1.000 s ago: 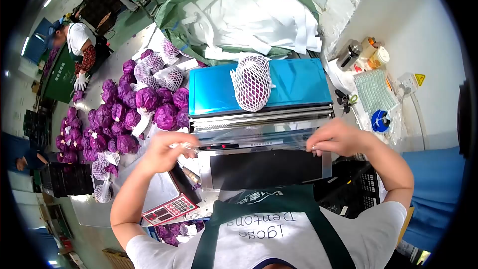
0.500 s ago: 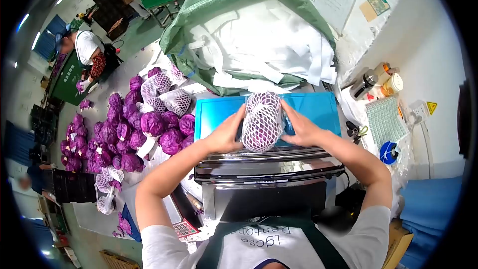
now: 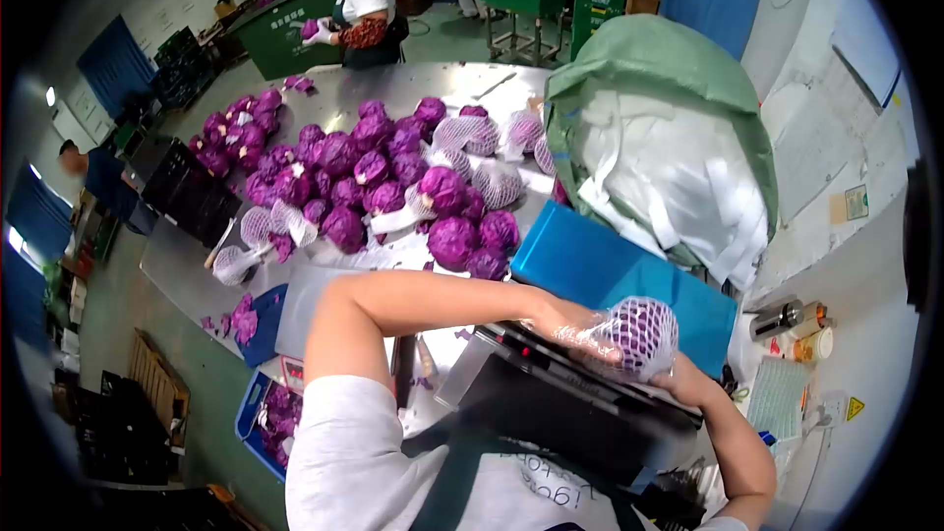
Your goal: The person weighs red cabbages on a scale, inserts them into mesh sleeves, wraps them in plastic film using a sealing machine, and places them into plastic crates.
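A red cabbage in a white foam net (image 3: 645, 334), with shiny clear film about it, sits at the front edge of a blue-topped machine (image 3: 619, 285). My left hand (image 3: 575, 326) reaches across from the left and presses on the cabbage's left side, its fingers partly under the glossy film. Against the lower right of the cabbage is my right hand (image 3: 685, 380), its fingers largely hidden behind it. The machine's black front (image 3: 570, 413) lies just below my hands.
Loose red cabbages (image 3: 369, 167) are heaped on the metal table (image 3: 187, 261), some in foam nets. A green sack (image 3: 669, 49) holds white foam nets (image 3: 678, 167). Blue crates (image 3: 251, 403) stand lower left. Bottles (image 3: 777, 320) line the right wall. A co-worker (image 3: 369, 0) holds a cabbage across the table.
My view has swung left and tilted. The netted cabbage, earlier upright between both hands over the blue top, is now at the machine's front edge with my left arm bent across.
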Motion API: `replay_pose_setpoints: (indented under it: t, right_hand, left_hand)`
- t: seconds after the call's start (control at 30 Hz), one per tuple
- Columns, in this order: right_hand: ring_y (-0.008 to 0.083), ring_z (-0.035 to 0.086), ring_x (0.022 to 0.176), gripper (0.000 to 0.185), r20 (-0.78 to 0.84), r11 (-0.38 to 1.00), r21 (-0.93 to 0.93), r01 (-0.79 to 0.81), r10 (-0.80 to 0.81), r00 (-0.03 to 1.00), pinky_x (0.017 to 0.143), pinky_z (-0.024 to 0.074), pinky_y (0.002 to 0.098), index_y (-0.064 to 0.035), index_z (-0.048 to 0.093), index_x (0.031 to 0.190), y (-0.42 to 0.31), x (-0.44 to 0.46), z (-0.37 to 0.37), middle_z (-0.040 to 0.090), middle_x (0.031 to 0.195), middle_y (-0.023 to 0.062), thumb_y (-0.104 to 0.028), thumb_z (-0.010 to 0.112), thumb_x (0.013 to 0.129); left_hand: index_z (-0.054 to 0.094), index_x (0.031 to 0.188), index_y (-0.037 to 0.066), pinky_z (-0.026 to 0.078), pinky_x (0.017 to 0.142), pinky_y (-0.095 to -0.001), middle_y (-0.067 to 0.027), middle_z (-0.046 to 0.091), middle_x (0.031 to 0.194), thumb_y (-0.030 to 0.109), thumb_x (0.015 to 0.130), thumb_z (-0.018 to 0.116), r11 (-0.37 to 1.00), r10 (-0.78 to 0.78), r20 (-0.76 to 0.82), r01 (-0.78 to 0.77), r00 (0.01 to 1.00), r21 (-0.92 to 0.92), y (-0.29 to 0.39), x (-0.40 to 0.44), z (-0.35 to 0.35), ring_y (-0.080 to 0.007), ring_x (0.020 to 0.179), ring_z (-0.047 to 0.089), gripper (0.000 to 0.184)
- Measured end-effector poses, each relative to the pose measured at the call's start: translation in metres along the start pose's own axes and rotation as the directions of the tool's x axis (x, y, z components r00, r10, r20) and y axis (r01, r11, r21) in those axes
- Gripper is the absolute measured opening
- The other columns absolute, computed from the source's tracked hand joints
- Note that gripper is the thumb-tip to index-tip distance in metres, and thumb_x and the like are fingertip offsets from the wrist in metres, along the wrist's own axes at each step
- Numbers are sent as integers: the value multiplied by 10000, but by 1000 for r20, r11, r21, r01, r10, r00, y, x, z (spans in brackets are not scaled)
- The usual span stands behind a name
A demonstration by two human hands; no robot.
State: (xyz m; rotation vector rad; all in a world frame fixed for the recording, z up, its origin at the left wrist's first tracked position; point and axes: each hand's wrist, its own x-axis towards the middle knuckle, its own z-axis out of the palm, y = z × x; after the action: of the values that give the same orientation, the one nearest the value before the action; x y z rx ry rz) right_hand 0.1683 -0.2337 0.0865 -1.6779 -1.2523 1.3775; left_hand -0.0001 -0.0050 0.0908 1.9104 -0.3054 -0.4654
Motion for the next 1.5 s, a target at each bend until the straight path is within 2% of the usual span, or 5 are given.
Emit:
replay_pose_setpoints:
  t: [0.43,0.67,0.87,1.1,1.5]
  right_hand:
    - [551,367,1226,1183,521,309,797,-519,84,849,979,316,661,15,227,1421,110,-58,182,403,1310,366,-881,283,651]
    - [350,598,1034,561,-29,622,779,-77,159,987,878,503,410,79,429,1256,104,-101,223,588,1104,268,-394,442,955]
    - [156,611,665,260,-800,899,386,207,215,559,624,502,259,39,568,872,141,-101,299,606,762,97,-151,423,973]
    - [41,224,421,275,-665,74,715,695,375,645,367,159,208,-92,444,810,108,-104,241,264,558,-50,-270,376,1009]
    - [212,594,887,229,-769,939,-339,52,-309,560,836,444,317,-11,613,955,56,-64,283,642,907,71,-89,708,762]
  left_hand:
    - [428,1316,-9,387,964,-549,-204,596,1110,893,689,292,5,-93,551,553,830,-833,-103,-93,181,-280,976,608,1107]
    - [505,1244,-33,511,874,-407,-207,618,1106,558,935,364,392,-311,158,278,937,-877,-79,-141,190,-265,1007,625,682]
    - [603,810,-12,448,577,-227,-32,590,709,273,994,432,793,-500,-574,77,649,-604,-72,-141,239,-75,641,543,379]
    - [469,659,117,220,439,-220,43,365,536,327,982,456,580,-699,-646,-284,307,-763,-77,-133,241,-55,460,299,385]
    - [461,734,111,215,443,-225,33,374,567,337,990,435,430,-678,-586,-406,444,-806,-89,-139,230,-64,471,296,343]
